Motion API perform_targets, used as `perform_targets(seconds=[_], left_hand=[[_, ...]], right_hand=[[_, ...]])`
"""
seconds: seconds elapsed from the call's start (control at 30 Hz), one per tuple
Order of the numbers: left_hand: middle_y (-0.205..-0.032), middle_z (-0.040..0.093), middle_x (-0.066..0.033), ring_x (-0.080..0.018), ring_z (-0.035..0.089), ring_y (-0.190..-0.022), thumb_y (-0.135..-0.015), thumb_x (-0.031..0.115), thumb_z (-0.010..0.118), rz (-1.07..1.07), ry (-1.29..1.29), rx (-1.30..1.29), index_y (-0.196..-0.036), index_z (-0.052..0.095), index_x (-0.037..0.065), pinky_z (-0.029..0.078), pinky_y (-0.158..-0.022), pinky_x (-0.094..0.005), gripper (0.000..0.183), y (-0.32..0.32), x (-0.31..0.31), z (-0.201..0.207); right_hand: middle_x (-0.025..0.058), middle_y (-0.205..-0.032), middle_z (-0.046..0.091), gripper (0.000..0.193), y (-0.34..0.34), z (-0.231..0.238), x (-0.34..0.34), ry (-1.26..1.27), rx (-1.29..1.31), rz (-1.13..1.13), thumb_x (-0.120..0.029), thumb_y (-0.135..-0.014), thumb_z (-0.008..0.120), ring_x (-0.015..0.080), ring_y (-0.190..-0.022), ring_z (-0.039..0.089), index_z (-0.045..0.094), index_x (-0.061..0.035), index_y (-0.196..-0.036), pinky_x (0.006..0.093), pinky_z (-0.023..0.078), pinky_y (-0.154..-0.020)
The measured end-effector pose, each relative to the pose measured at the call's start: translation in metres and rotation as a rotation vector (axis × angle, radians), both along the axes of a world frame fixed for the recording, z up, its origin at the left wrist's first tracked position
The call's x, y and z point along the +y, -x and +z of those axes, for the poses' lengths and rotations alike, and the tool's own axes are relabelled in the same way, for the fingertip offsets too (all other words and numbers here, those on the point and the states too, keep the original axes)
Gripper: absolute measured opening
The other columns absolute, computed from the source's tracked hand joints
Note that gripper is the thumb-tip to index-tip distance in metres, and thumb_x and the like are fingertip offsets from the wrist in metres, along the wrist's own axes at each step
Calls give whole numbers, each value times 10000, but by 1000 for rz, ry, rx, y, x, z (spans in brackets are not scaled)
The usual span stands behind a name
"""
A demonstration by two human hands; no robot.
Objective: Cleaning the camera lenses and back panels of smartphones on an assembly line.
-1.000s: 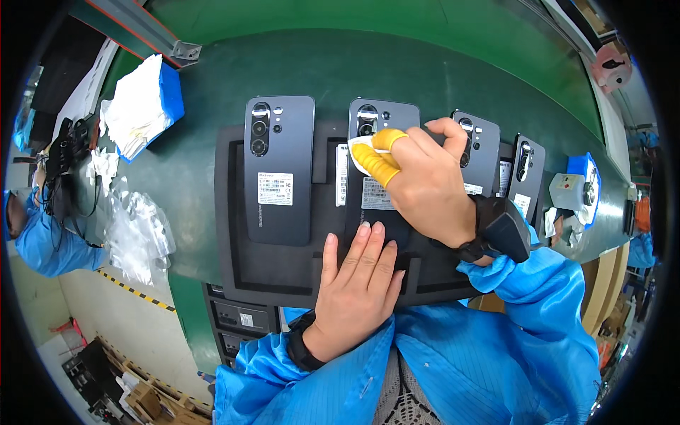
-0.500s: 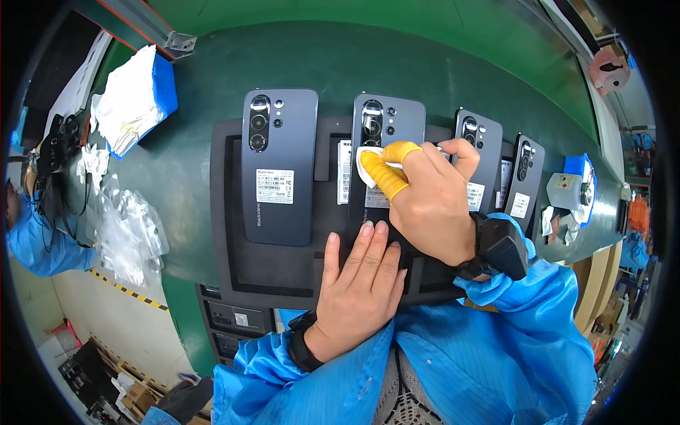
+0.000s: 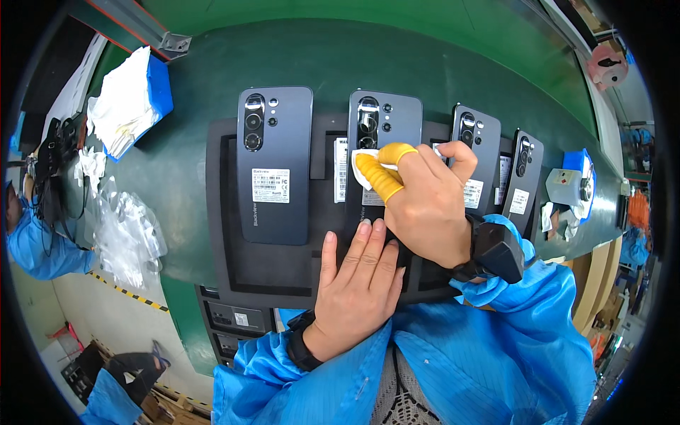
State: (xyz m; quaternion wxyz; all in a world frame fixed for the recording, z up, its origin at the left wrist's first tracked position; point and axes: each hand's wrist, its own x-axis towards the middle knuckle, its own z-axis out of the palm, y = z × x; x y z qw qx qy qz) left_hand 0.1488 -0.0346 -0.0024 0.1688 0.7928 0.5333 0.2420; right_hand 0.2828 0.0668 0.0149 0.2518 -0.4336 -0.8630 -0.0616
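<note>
Bright even overhead light, sharp centre, fisheye-bent dark rim

blue sleeves (image 3: 524, 333), yellow finger cots (image 3: 379, 177) — black wristbands (image 3: 301, 347)

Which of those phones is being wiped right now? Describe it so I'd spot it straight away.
Start at the black tray on the green belt, where four dark phones lie face down in a row. It is the second phone from the left. Unlike its neighbours, the right hand, with yellow covers on two fingers, presses a white cloth on it, while the left hand lies flat just below.
</note>
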Motion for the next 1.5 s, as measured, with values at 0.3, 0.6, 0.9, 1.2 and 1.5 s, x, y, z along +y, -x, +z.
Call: perform_targets(seconds=[0.3, 0.6, 0.9, 1.2, 1.5], left_hand=[[-1339, 586, -154, -264, 532, -1287, -791, 189, 711, -2, 6, 2, -1147, 671, 56, 257, -1120, -574, 383, 1, 2, 3], [-1327, 594, -154, -265, 541, -1276, -773, 185, 719, 10, -9, 9, -1101, 683, 55, 267, -1119, -564, 355, -1, 2, 2], [-1324, 597, -152, -271, 538, -1279, -772, 175, 720, 1, 6, 18, -1094, 683, 53, 271, -1116, -561, 346, -2, 2, 4], [-1322, 598, -153, -266, 541, -1276, -773, 180, 722, 1, -2, 10, -1094, 689, 58, 268, -1120, -555, 346, 0, 2, 2], [-1336, 586, -162, -272, 529, -1289, -783, 177, 717, -14, 5, 12, -1111, 683, 52, 269, -1123, -551, 352, -1, 2, 3]], right_hand=[[32, -939, 621, 89, -6, 2, -1, 11, -17, -92, -85, -665, 722, 179, -823, 576, 722, -54, -748, 459, 291, -853], [20, -931, 625, 143, -31, 16, 8, 41, -54, -240, -27, -726, 694, 180, -819, 601, 753, -72, -849, 435, 317, -848], [26, -946, 596, 203, -13, 3, 25, 54, 16, 2, -59, -681, 694, 199, -862, 569, 760, -84, -872, 468, 306, -876], [12, -939, 617, 225, -28, 13, 31, 114, 21, -81, 22, -659, 669, 184, -858, 583, 765, -85, -831, 465, 302, -874], [13, -952, 643, 188, -12, -5, 27, -92, -30, 7, -110, -707, 734, 171, -783, 552, 743, -63, -888, 440, 302, -847]])
